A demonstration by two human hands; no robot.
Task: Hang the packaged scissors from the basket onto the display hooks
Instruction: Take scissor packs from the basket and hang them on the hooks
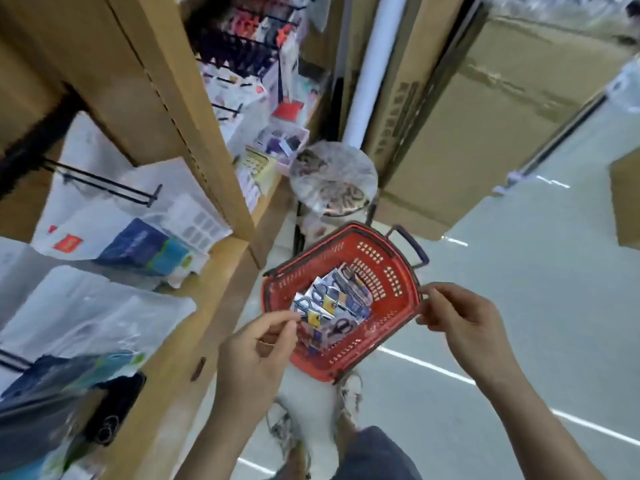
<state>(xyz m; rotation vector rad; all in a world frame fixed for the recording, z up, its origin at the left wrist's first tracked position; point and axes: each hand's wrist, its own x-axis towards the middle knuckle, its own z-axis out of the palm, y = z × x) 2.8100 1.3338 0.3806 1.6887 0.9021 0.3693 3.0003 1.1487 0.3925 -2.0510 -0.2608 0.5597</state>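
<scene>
1. Facing tan shelving [194,140] along the left, carrying bagged and boxed goods.
2. Seeing tall cardboard boxes [485,133] standing at the upper right, just beside a white roll [374,64].
3. Looking down onto a pale floor [519,306] marked with white lines.
4. Finding the red basket [391,327] low in the middle, near the shelving's end, tilted, with 1 dark handle [412,247] sticking out at its far side.
5. Reaching the left hand [252,351] to the basket's near-left edge, fingers [291,318] curled narrow and pinching the edge of 1 pack.
6. Keeping the right hand [460,317] at the basket's right rim, thumb and forefinger drawn close together and touching or nearly touching the rim; not managing to tell what, if anything, is being pinched there.
7. Finding the packaged scissors [332,299] lying in an overlapping heap inside the basket, dark handles showing through blue and white cards.
8. Noticing a black display hook [104,183] jutting from the shelving at the left, well apart from the basket, with more hooks blurred farther up.
</scene>
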